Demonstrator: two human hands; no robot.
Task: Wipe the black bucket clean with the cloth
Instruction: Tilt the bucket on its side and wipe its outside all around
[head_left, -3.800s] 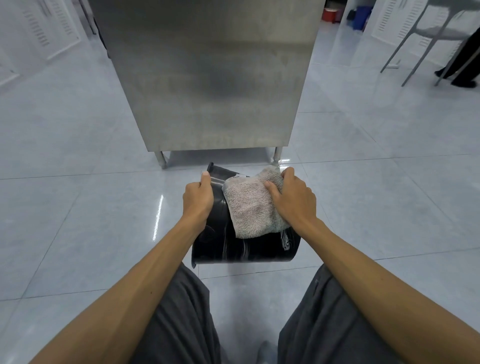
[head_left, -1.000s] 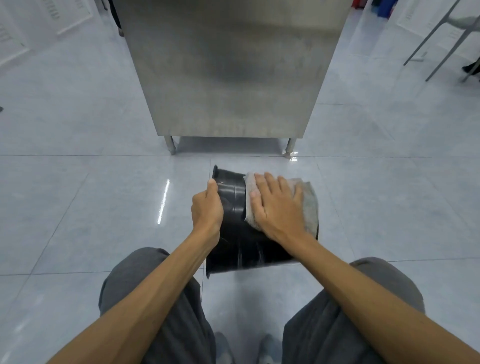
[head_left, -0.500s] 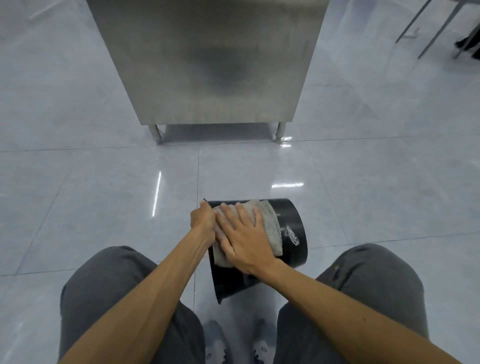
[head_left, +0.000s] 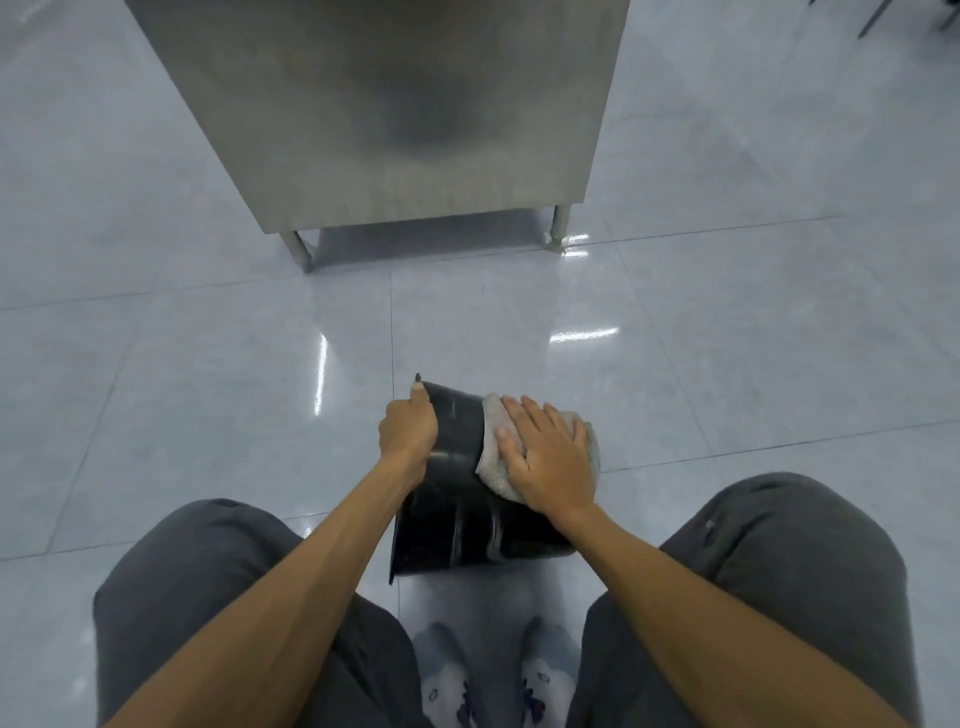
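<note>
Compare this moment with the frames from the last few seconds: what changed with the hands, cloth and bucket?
The right hand, which pinched the cloth bunched at first, now presses it flat-palmed on the black bucket, nearer the closed end than half a second ago. The left hand still grips the rim, and the bucket still lies sideways before the steel cabinet.
</note>
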